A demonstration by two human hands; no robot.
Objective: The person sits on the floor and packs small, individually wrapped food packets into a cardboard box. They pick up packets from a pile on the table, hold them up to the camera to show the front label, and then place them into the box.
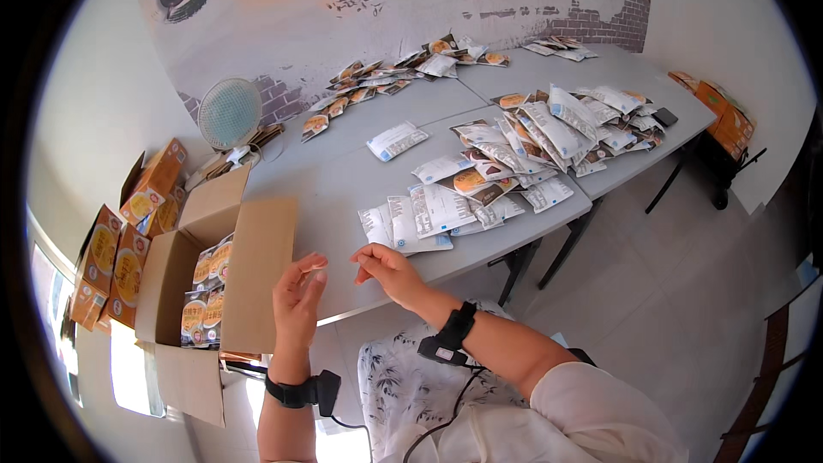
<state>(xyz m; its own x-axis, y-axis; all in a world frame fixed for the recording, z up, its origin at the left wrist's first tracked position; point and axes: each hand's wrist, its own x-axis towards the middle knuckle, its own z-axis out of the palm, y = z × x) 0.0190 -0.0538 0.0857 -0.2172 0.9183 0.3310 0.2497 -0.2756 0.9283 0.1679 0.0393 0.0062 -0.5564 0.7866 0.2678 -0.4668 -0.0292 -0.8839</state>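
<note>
My left hand [298, 305] hovers by the table's near edge, right of the open carton, its fingers loosely curled and apart from the thumb. Nothing shows in it. My right hand [391, 275] is held just in front of the nearest white-backed sachets [421, 242], its fingers bent and pointing left; I see nothing in its grasp. Inside the cardboard carton [260, 276] lie rows of printed food sachets [204, 315], front faces up. A large heap of sachets [553, 122] covers the right part of the grey table [308, 186]. One sachet [397, 140] lies alone, white side up.
More sachets [373, 80] spread along the wall, with a small pile [560, 48] at the far right. A fan [229, 112] stands at the back left. Orange printed boxes [132, 267] flank the carton. A dark phone-like object [665, 117] lies near the table's right edge.
</note>
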